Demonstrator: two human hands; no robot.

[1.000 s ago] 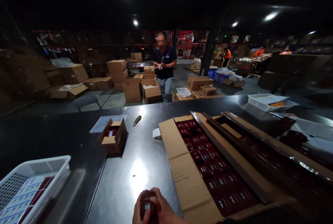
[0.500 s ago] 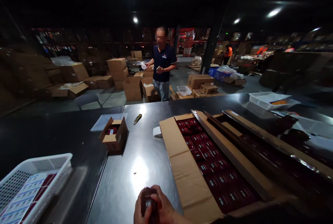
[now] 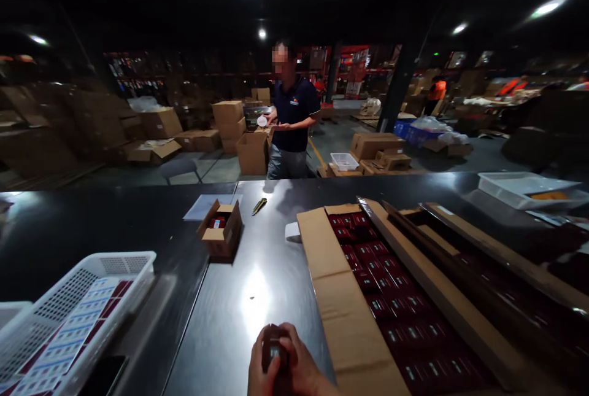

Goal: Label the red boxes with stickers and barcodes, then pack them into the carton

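Note:
Between both hands, low in the middle of the head view, is a small dark maroon box [image 3: 275, 350] with a pale label. My left hand [image 3: 258, 368] wraps its left side, and my right hand [image 3: 301, 362] grips its right side, fingers curled over the top. Just right of my hands stands a large open carton [image 3: 343, 298] filled with rows of similar maroon boxes [image 3: 384, 279]. Farther off on the steel table [image 3: 221, 316], a small open carton [image 3: 221, 239] has a maroon box with a pale label inside.
A white basket [image 3: 146, 264] with label sheets and maroon boxes stands at left, a dark phone-like slab [image 3: 108, 376] beside it. A yellow-black utility knife [image 3: 259, 205] lies near the far edge. Another open carton [image 3: 497, 242] is at right. A person [image 3: 294, 107] stands across the table.
My view has turned left, so the scene sits farther right. Both hands still hold the maroon box. The person opposite has brought their hands together around a white round item.

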